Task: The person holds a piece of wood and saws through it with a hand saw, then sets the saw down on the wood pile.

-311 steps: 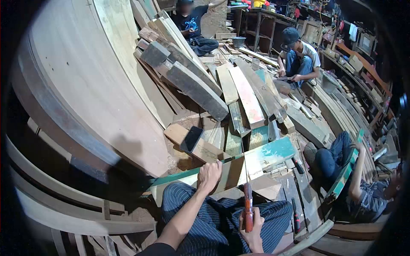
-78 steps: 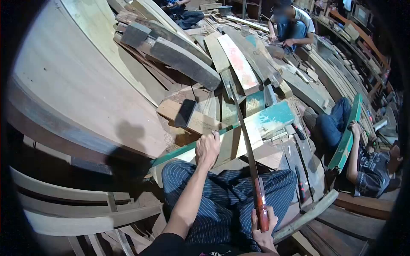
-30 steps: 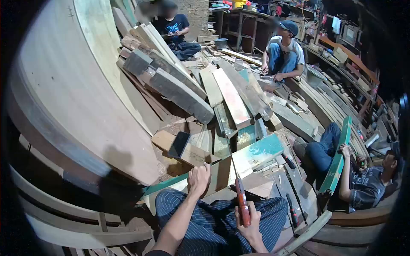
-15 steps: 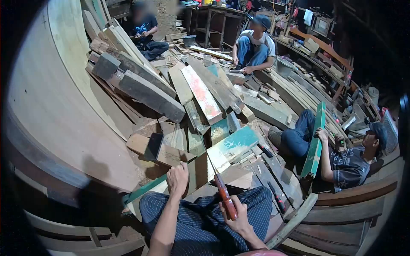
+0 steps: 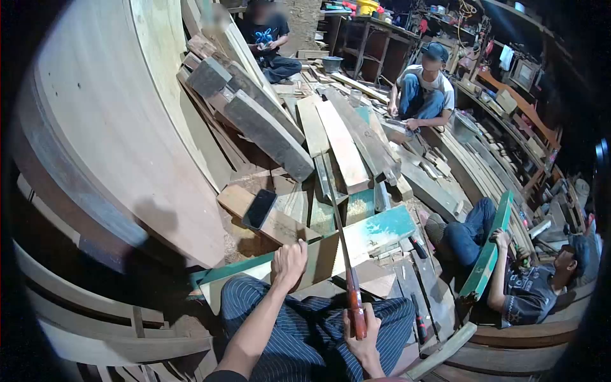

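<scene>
A long board (image 5: 389, 228) with patchy green and white paint lies slantwise across in front of my lap. My left hand (image 5: 289, 264) is closed on it at its near middle, thumb up. In my right hand (image 5: 363, 334) is the reddish-brown handle of a hand saw (image 5: 345, 254). Its narrow-looking blade, seen nearly edge-on, points away from me and crosses the board to the right of my left hand. A brown patch with a jagged edge shows on the board beside the blade. Beyond my left hand, a phone (image 5: 259, 209) rests on a wood block (image 5: 289, 229).
Lumber offcuts (image 5: 344, 146) and a dark beam (image 5: 264, 134) lie ahead. A large curved wooden panel (image 5: 95, 127) stands at left. One person (image 5: 525, 283) at right holds a green piece of wood (image 5: 487, 248); two others sit farther back. A red-and-black tool (image 5: 420, 321) lies near my knee.
The view has turned left, so the scene sits farther right. The saw's handle has drawn back slightly toward me and its blade stands more upright in view. My left hand stays on the board.
</scene>
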The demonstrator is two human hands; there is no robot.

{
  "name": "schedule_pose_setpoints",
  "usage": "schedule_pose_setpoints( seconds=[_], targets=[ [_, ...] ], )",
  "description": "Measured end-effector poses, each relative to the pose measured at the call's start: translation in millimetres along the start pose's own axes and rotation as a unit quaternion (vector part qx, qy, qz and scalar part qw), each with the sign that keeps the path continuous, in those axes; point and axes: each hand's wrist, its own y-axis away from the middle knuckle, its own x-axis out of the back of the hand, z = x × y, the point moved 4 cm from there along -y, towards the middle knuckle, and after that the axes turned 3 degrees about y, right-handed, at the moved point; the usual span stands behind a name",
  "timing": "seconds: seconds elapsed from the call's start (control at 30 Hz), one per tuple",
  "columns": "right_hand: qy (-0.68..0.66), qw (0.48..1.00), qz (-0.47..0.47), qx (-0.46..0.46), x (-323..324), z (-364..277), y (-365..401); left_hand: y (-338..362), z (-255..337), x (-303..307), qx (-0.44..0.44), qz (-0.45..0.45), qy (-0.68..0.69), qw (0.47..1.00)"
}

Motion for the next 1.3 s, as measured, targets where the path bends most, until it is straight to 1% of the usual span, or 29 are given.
schedule_pose_setpoints(
  seconds=[0.13, 0.23, 0.27, 0.37, 0.4, 0.5, 0.57, 0.63, 0.67, 0.7, 0.73, 0.77, 0.8, 0.83, 0.87, 0.9, 0.93, 0.97, 1.03, 1.07, 1.17, 1.2, 1.3],
  targets=[
    [-0.004, 1.000, 0.001, 0.007, 0.6, 3.8, 0.7, -0.8, -0.7, -3.7, 0.016, -0.003, -0.004, 1.000],
    [-0.019, 1.000, 0.000, -0.003, 3.0, 0.1, -0.5, 0.0, 2.6, 0.5, 0.012, 0.013, -0.016, 1.000],
    [-0.029, 0.999, 0.012, 0.010, 1.7, 3.9, 0.5, 0.9, 3.3, 1.5, 0.006, -0.004, 0.000, 1.000],
    [-0.015, 0.997, 0.047, 0.064, -6.3, 25.5, 9.9, 1.5, 6.7, 3.7, 0.012, -0.006, -0.024, 1.000],
    [-0.035, 0.997, 0.045, 0.057, -8.1, 31.0, 12.3, 0.3, 6.4, 3.1, 0.020, -0.008, -0.029, 0.999],
    [-0.027, 0.997, 0.048, 0.050, -6.9, 41.7, 19.7, -7.1, 5.3, 1.1, 0.038, -0.072, -0.036, 0.996],
    [-0.031, 0.997, 0.057, 0.047, -6.0, 44.8, 21.2, -25.3, -24.1, -31.1, 0.001, -0.140, -0.004, 0.990],
    [-0.045, 0.996, 0.063, 0.052, -3.0, 46.9, 20.0, -36.0, -26.0, -30.0, -0.036, -0.217, 0.032, 0.975],
    [-0.058, 0.996, 0.054, 0.038, -3.3, 51.6, 21.6, -44.0, -26.9, -29.3, -0.059, -0.260, 0.051, 0.963],
    [-0.038, 0.997, 0.057, 0.041, -1.7, 52.0, 22.4, -50.3, -17.3, -18.3, -0.079, -0.300, 0.072, 0.948],
    [-0.017, 0.997, 0.057, 0.047, 0.1, 50.9, 22.2, -52.8, -2.9, -1.3, -0.100, -0.295, 0.048, 0.949],
    [0.003, 0.997, 0.057, 0.054, 0.2, 51.3, 21.8, -55.6, -4.8, -3.8, -0.119, -0.266, 0.083, 0.953],
    [-0.032, 0.997, 0.062, 0.038, -2.8, 59.2, 24.1, -58.8, -11.1, -9.9, -0.136, -0.235, 0.116, 0.955],
    [-0.038, 0.996, 0.069, 0.036, -4.1, 59.9, 24.3, -58.8, -13.5, -11.6, -0.154, -0.204, 0.148, 0.955],
    [-0.043, 0.996, 0.077, 0.033, -5.3, 59.8, 24.1, -56.4, -16.0, -17.0, -0.141, -0.173, 0.159, 0.962],
    [-0.049, 0.995, 0.085, 0.027, -6.9, 58.8, 23.7, -51.7, 8.1, 5.0, -0.159, -0.186, 0.113, 0.963],
    [-0.039, 0.994, 0.096, 0.023, -7.6, 55.9, 23.0, -47.6, 17.3, 8.5, -0.152, -0.170, 0.131, 0.965],
    [-0.033, 0.995, 0.090, 0.012, -11.7, 60.9, 26.8, -43.5, 22.2, 7.7, -0.146, -0.154, 0.150, 0.966],
    [-0.021, 0.996, 0.082, -0.011, -18.0, 67.3, 31.3, -37.7, 18.3, -0.4, -0.125, -0.167, 0.119, 0.971],
    [-0.042, 0.995, 0.084, -0.022, -19.0, 70.2, 33.5, -37.7, 15.9, -2.8, -0.121, -0.175, 0.106, 0.971],
    [0.012, 0.993, 0.115, 0.025, -18.5, 59.6, 30.6, -37.3, 16.6, -2.5, -0.129, -0.180, 0.105, 0.969],
    [-0.005, 0.994, 0.110, 0.020, -22.5, 64.3, 33.2, -37.5, 16.6, -3.8, -0.131, -0.177, 0.103, 0.970],
    [0.019, 0.991, 0.127, 0.048, -38.2, 85.5, 44.5, -36.7, 16.0, -3.3, -0.139, -0.167, 0.108, 0.970]
  ],
)
